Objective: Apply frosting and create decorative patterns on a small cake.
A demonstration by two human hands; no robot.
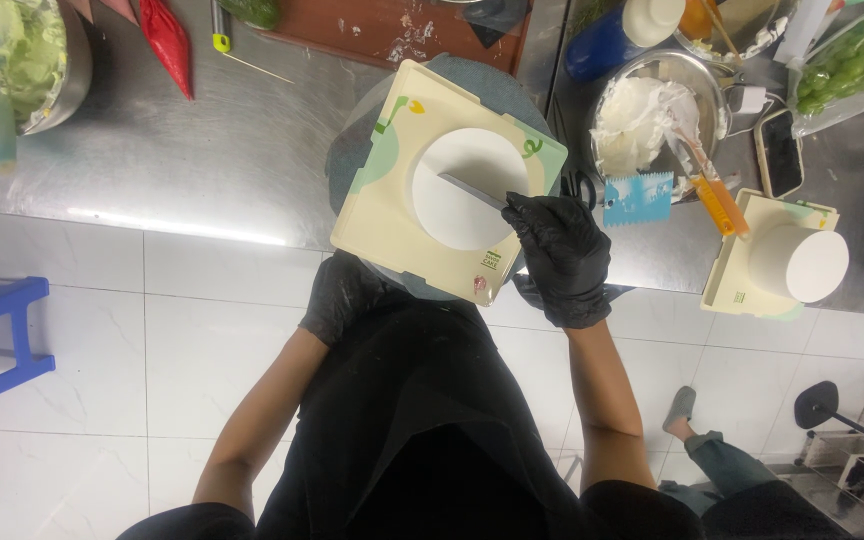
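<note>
1. Right hand (559, 255), black glove, fingers closed around the handle end of a flat metal spatula (472, 190); the blade lies across the top of the white round cake (464, 188).
2. Left hand (340, 297), also in a black glove, sits at the near edge of the turntable (492, 82), under the corner of the cream square cake board (384, 215). Fingers are hidden, so I cannot tell whether it grips anything.
3. Cake stands in the middle of the cake board, board rests on the grey turntable, turntable on the steel counter (202, 150).
4. Just right of the turntable: blue toothed scraper (638, 199) flat on the counter.
5. Behind the scraper: metal bowl of white cream (642, 115) with an orange-handled spatula (714, 185) leaning out of it.
6. Far right: second white cake (800, 263) on its own cream board (734, 270), well apart from the first.
7. Near it, a phone (780, 152) and a bag of green grapes (847, 60).
8. Left end: bowl of green cream (12, 55), red piping bag (169, 40).
9. Another person's foot (681, 407) on the tiled floor, lower right.
</note>
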